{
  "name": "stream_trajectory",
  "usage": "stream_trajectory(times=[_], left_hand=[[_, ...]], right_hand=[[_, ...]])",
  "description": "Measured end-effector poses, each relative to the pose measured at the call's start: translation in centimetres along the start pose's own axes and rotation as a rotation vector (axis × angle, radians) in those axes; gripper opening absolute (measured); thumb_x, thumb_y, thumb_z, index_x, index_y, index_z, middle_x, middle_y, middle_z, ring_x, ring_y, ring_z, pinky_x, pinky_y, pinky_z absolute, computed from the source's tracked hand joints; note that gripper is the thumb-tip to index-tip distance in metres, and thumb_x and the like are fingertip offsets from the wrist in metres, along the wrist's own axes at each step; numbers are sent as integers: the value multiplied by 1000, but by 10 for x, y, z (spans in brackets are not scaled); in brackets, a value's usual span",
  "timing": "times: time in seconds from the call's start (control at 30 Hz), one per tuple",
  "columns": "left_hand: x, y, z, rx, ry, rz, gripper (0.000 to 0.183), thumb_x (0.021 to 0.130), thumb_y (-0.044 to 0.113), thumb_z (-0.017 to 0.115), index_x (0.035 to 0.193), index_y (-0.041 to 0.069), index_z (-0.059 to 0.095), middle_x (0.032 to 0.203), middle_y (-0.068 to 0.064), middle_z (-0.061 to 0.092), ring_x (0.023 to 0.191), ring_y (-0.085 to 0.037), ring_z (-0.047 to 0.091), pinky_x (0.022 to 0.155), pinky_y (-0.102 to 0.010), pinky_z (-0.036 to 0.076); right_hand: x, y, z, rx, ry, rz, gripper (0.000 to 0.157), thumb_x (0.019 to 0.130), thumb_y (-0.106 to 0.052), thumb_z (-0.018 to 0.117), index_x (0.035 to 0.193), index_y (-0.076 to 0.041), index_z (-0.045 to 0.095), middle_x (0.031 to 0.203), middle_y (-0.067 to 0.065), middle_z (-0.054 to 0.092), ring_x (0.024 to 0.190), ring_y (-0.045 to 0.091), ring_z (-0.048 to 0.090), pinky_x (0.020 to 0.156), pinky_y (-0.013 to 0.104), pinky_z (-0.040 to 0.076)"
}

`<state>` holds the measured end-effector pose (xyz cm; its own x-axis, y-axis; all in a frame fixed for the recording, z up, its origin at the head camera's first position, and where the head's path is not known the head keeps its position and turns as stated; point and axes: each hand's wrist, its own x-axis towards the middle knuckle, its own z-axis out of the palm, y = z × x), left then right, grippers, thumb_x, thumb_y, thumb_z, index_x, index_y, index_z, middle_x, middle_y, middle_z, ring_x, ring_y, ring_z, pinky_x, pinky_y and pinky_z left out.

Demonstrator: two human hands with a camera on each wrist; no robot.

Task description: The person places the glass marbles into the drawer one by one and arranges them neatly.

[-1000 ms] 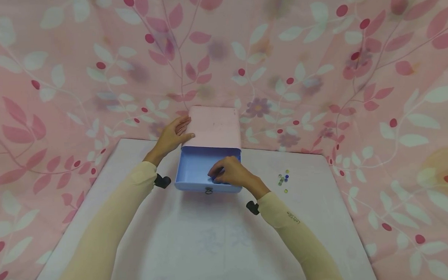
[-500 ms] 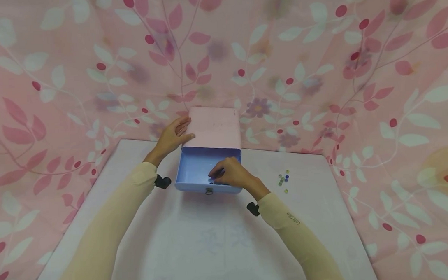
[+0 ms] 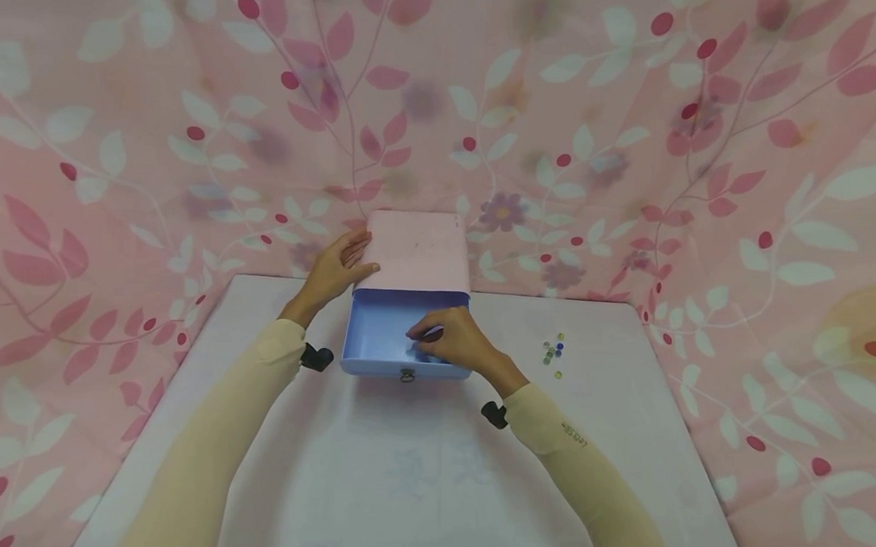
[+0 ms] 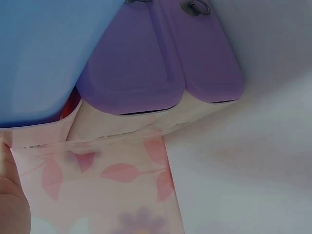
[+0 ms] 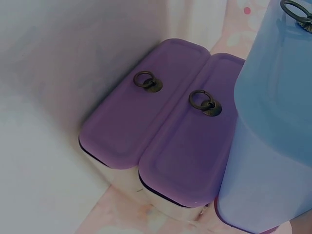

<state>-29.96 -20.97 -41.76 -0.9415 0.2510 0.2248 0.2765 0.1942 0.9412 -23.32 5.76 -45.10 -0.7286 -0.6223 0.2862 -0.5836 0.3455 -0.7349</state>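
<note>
In the head view a small pink drawer chest [image 3: 417, 250] stands at the back of the table, its light blue drawer [image 3: 382, 320] pulled out. My left hand [image 3: 331, 273] rests against the chest's left side, fingers fairly straight and thumb at the front edge. Inside the drawer, near its front right corner, my right hand [image 3: 451, 336] has bent fingers pointing down. Something pale and small shows by its fingertips; whether they pinch it is unclear. Purple drawers [image 5: 180, 136] below the blue one appear shut in the wrist views. To the right lie several glass marbles [image 3: 558, 348].
A white table [image 3: 430, 459] carries everything. Floral pink cloth [image 3: 584, 99] hangs close behind the chest and along both sides. A metal ring pull [image 3: 408, 376] sits on the blue drawer's front, and similar ring pulls [image 5: 204, 101] are on the purple drawers.
The right hand's fingers have shifted slightly inside the drawer, and the gap between thumb and fingers shows more. The left hand, drawer and marbles on the table stay put.
</note>
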Motion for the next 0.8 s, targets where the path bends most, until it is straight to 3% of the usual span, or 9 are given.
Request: stream_trajectory(times=[0.27,0.43,0.63,0.8], left_hand=[[-1,4,1,16,-3,1,77,86,3,73,148,-7,29,152,-22,34,141,-35,32,113,-44,30],[-2,6,2,35,-2,-8,76,87,5,73,149,-6,29,152,-21,34,141,-34,33,113,-44,32],[-1,5,3,46,10,-13,75,87,5,73,148,-5,31,152,-20,36,140,-32,34,112,-41,33],[1,3,2,-7,5,3,75,86,1,73,147,-7,31,151,-24,35,141,-34,33,113,-43,30]], right_hand=[[-4,0,1,91,102,-9,21,79,5,76,97,-4,77,95,1,73,89,12,70,76,24,58],[-9,-7,-3,198,142,-2,24,78,7,77,101,2,74,98,8,72,89,22,71,79,32,59],[-17,-29,-17,279,209,-53,29,76,17,73,104,14,67,100,27,66,91,42,67,81,51,57],[-24,-35,-28,312,273,-41,30,77,19,71,106,16,65,102,30,66,91,47,66,81,51,57]])
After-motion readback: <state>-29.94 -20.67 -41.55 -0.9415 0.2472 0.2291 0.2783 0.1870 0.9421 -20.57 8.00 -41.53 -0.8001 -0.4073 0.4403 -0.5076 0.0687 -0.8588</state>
